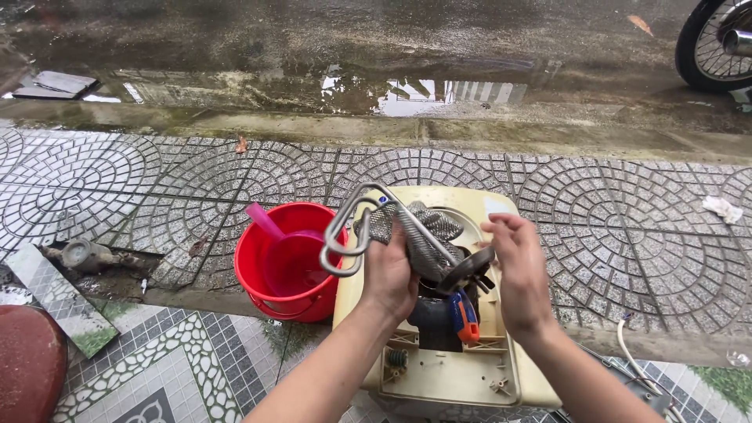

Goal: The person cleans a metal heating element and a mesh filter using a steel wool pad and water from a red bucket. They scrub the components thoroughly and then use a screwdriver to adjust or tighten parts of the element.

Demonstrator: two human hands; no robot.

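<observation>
Two hands: our left hand (389, 276) grips a bent grey metal heating coil (407, 235), hiding its middle; right hand (517, 270) open-fingered at its black end. One red plastic bucket (270, 270).

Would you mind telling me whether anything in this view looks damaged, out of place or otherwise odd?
Yes. The paving left of the red bucket is broken open, exposing a pipe fitting in a dirt hole. The cream appliance casing lies opened on the pavement, and the left hand holds up its bent metal heating coil; the right hand touches the flange.
</observation>
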